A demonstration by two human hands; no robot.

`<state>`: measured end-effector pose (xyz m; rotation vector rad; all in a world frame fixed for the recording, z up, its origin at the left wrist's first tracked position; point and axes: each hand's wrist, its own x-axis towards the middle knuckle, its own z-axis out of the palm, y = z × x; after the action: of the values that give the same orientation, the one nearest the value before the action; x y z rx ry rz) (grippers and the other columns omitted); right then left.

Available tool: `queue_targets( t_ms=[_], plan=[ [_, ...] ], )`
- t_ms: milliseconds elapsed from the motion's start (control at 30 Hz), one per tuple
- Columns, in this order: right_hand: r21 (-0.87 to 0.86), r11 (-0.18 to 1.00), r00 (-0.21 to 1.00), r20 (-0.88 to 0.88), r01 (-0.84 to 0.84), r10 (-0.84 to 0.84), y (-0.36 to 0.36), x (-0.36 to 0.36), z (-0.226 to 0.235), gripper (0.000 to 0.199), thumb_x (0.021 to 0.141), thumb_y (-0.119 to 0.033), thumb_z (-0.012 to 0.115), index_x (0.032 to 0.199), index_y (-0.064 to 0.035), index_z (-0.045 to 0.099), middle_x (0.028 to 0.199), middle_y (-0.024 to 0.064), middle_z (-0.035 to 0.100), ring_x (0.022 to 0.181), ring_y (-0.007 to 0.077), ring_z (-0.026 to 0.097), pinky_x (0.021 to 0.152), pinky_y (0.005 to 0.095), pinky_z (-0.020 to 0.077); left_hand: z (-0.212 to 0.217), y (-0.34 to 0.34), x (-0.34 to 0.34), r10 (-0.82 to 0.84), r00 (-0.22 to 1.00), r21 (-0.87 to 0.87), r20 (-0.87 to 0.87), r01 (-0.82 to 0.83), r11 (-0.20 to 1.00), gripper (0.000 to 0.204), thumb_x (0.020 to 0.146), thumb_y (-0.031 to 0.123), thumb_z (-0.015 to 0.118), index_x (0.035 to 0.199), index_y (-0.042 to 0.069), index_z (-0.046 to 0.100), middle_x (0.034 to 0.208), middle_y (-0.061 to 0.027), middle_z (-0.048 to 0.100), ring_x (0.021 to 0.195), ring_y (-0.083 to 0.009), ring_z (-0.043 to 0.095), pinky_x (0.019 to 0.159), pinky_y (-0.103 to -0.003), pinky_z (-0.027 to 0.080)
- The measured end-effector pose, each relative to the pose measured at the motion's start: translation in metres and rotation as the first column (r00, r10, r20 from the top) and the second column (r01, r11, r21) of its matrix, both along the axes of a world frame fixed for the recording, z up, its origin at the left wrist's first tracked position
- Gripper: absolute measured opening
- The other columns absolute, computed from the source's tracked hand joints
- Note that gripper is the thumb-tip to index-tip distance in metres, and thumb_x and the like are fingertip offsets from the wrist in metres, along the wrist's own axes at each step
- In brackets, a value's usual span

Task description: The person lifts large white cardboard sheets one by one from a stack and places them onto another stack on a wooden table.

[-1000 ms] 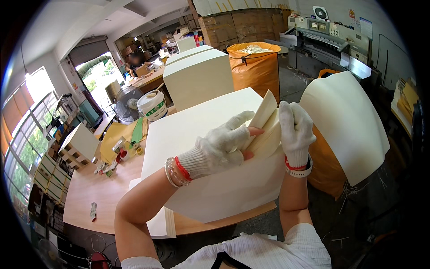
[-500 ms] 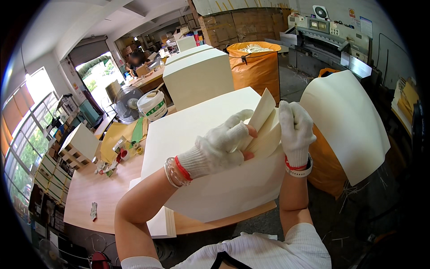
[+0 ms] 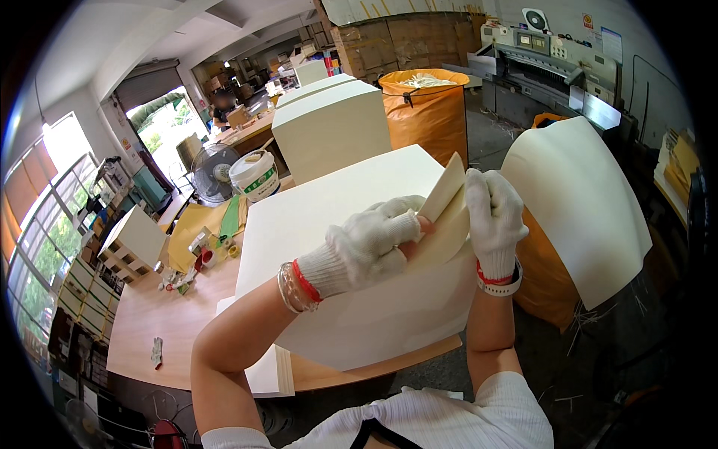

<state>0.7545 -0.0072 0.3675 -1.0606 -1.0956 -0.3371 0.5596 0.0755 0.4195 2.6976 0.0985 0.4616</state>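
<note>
Both gloved hands pinch lifted sheets (image 3: 447,213) at the paper stack's (image 3: 336,224) right corner, left hand (image 3: 374,243) covering the fold, right hand (image 3: 493,217) behind; stack's near edge droops past the table (image 3: 142,329); orange bag (image 3: 426,112) beyond.

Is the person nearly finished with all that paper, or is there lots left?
Lots left, it seems. Both gloved hands, left hand and right hand, are lifting a corner of the top sheets off the big cream paper stack. One curved sheet already hangs over the orange bag at the right. Another tall stack waits behind, untouched.
</note>
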Motion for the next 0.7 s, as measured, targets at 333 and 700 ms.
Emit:
queue_targets(
  t_ms=[333, 700],
  plan=[
    [0.015, 1.0, 0.998, 0.055, 0.005, -0.006, -0.001, 0.005, -0.005, 0.022, 0.094, -0.006, 0.059, 0.075, 0.0038, 0.053, 0.061, 0.0079, 0.039, 0.051, 0.0196, 0.038, 0.049, 0.0345, 0.0315, -0.006, -0.004, 0.001, 0.057, 0.991, 0.014, 0.122, -0.06, 0.998, 0.041, 0.07, 0.003, 0.079, 0.107, 0.011, 0.062, 0.138, -0.0164, 0.05, 0.117, -0.0346, 0.057, 0.093, -0.037, 0.05],
    [-0.356, 0.927, 0.852, 0.516, 0.12, 0.088, -0.043, -0.049, -0.001, 0.016, 0.085, -0.01, 0.063, 0.096, 0.0008, 0.067, 0.094, 0.0183, 0.066, 0.091, 0.0362, 0.064, 0.08, 0.0428, 0.0511, -0.003, -0.025, -0.013, 0.31, 0.923, 0.345, 0.227, -0.374, 0.861, 0.056, 0.08, 0.02, 0.073, 0.131, 0.006, 0.055, 0.092, -0.0091, 0.067, 0.079, -0.0194, 0.069, 0.069, -0.032, 0.054]
  ],
)
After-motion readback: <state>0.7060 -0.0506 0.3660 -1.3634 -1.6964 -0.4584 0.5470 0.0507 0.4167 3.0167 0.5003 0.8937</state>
